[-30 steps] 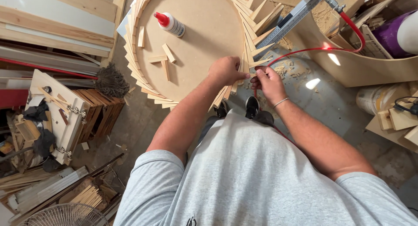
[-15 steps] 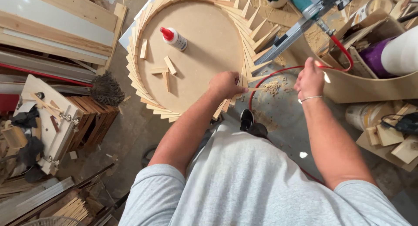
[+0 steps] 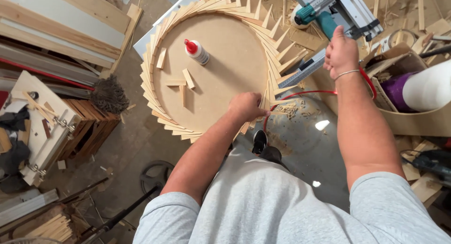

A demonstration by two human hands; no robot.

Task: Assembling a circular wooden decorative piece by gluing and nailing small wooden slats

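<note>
The round wooden disc [image 3: 221, 60] lies flat, ringed by thin wooden slats [image 3: 159, 119] that fan outward from its rim like overlapping scales. At the rim's near edge the left hand [image 3: 246, 106] is curled down onto the slats, its fingers [image 3: 259, 111] pinched over the ends of one or two pieces, so the wood sits right under the fingertips. The right hand [image 3: 341, 52] is raised well apart from the disc, beyond its right rim, closed in a fist beside the teal nail gun [image 3: 319, 9]; whether it grips the handle cannot be told. A red hose [image 3: 300, 93] curves from beneath that wrist toward the left hand. On the disc lie a glue bottle [image 3: 197, 51] (white, red-capped, on its side) and loose wood offcuts [image 3: 181, 84].
</note>
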